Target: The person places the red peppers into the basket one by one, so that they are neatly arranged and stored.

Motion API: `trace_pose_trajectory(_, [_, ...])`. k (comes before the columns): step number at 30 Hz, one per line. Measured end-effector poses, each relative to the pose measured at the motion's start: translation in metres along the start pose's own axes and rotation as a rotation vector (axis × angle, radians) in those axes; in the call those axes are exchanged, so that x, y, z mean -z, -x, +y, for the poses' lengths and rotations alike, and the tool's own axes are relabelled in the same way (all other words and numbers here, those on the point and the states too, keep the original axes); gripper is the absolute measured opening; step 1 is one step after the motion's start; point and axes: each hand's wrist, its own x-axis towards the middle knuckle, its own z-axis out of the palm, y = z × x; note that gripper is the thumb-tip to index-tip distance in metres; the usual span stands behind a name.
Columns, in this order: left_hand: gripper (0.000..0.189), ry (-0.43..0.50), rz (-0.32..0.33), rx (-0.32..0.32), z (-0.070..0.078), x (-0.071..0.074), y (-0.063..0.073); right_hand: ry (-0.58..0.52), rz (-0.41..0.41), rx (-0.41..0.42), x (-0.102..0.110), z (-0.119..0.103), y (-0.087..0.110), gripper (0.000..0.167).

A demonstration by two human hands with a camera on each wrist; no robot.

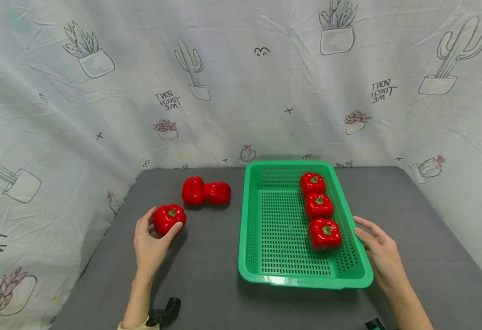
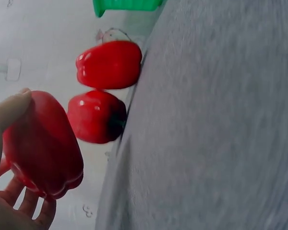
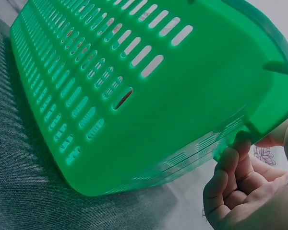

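Nearby, just beyond the left hand [image 1: 150, 244], we see two loose peppers [image 1: 193, 191] touching each other on a grey table [image 1: 208, 284], before a white cloth [image 1: 245, 91] printed with potted cacti. Black gear [image 1: 164, 313] sits at the left wrist. Across the table, between the left hand and the right hand [image 1: 383, 256], we find a green basket [image 1: 284, 229], its near-left wall standing between the pepper on the left and those inside.

Within the basket, three boxed peppers [image 1: 325, 233] line up front to back along the right side, stems upward; slotted floor shows to their left. The right hand grips the rim midway along that side, fingers curled beneath it. We cannot tell whether the basket sits fully flat.

At left, we see the left hand holding a single red pepper [image 1: 167, 223] between thumb and spread fingers, apparently raised above the table, near the loose pair and well apart from the basket. From the head view, its green stem faces up; in the left wrist view, its long axis runs from thumb toward fingertips, the lobed end beside the fingers.
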Motion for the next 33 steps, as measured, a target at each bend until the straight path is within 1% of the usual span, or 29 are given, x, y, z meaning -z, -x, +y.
trace_pose_trajectory(3, [0.076,0.049,-0.003,-0.045,0.008,-0.002,0.0,-0.005,0.002,-0.003,0.001,0.0,0.0,0.032])
trace_pose_trajectory(5, [0.075,0.099,-0.006,-0.075,0.014,-0.003,0.001,-0.002,0.003,-0.005,0.001,0.0,0.001,0.032])
trace_pose_trajectory(8, [0.072,0.2,-0.013,-0.115,0.03,-0.002,0.002,-0.004,0.006,-0.014,0.001,-0.001,0.001,0.032])
trace_pose_trajectory(10, [0.07,0.279,-0.027,-0.128,0.048,0.001,0.005,-0.007,0.002,-0.019,0.001,-0.001,0.001,0.032])
trace_pose_trajectory(13, [0.068,0.396,-0.058,-0.14,0.08,0.005,0.01,-0.01,-0.013,-0.017,0.0,0.0,0.0,0.034])
trace_pose_trajectory(16, [0.066,0.457,-0.104,-0.135,0.109,0.006,0.013,-0.006,-0.027,-0.006,0.0,0.001,-0.001,0.035])
trace_pose_trajectory(18, [0.066,0.477,-0.142,-0.129,0.122,0.003,0.013,0.002,-0.027,0.001,0.0,0.001,-0.001,0.036])
trace_pose_trajectory(20, [0.066,0.488,-0.184,-0.129,0.13,-0.001,0.011,0.004,-0.021,0.003,0.001,0.001,-0.001,0.036])
trace_pose_trajectory(21, [0.066,0.495,-0.205,-0.129,0.134,-0.003,0.01,0.008,-0.019,0.002,0.001,0.001,-0.001,0.036])
trace_pose_trajectory(25, [0.067,0.506,-0.274,-0.159,0.145,-0.015,0.005,0.019,-0.008,-0.002,0.002,0.002,-0.001,0.036])
trace_pose_trajectory(28, [0.067,0.491,-0.317,-0.183,0.155,-0.023,0.003,0.027,-0.003,0.0,0.002,0.002,-0.001,0.036])
trace_pose_trajectory(33, [0.068,0.467,-0.382,-0.187,0.171,-0.034,0.0,0.025,-0.01,0.009,0.003,0.003,-0.001,0.036])
